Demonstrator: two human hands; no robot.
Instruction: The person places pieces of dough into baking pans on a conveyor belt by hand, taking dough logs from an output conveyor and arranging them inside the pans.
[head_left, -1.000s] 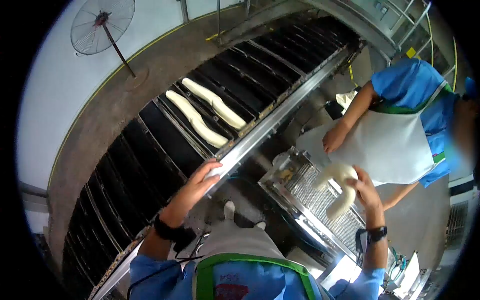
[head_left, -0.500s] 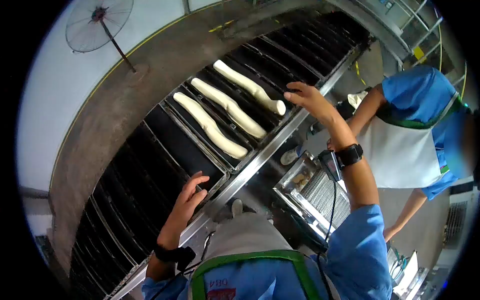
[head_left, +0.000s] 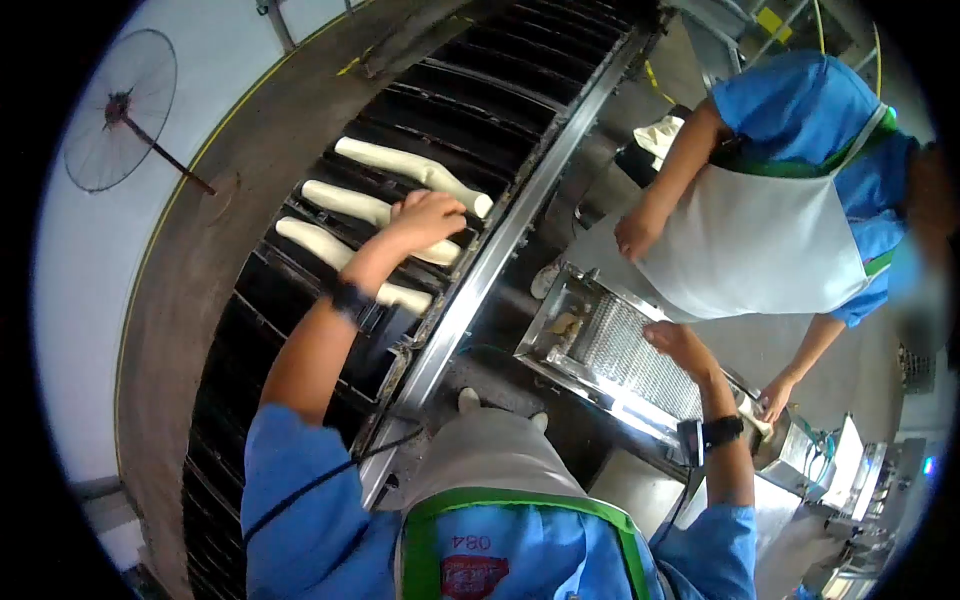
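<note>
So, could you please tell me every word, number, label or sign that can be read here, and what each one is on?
"084": on the camera wearer's blue shirt, upside down in this view.
Red print beside the number, on the same shirt: too blurred to read.
Yellow patch at the top right: too small to tell whether it bears text.
I can read no other text.

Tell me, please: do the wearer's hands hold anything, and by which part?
The left hand covers the middle dough strip toward its near end; whether it grips cannot be told. The right hand, above the metal mesh, shows nothing held.
</note>
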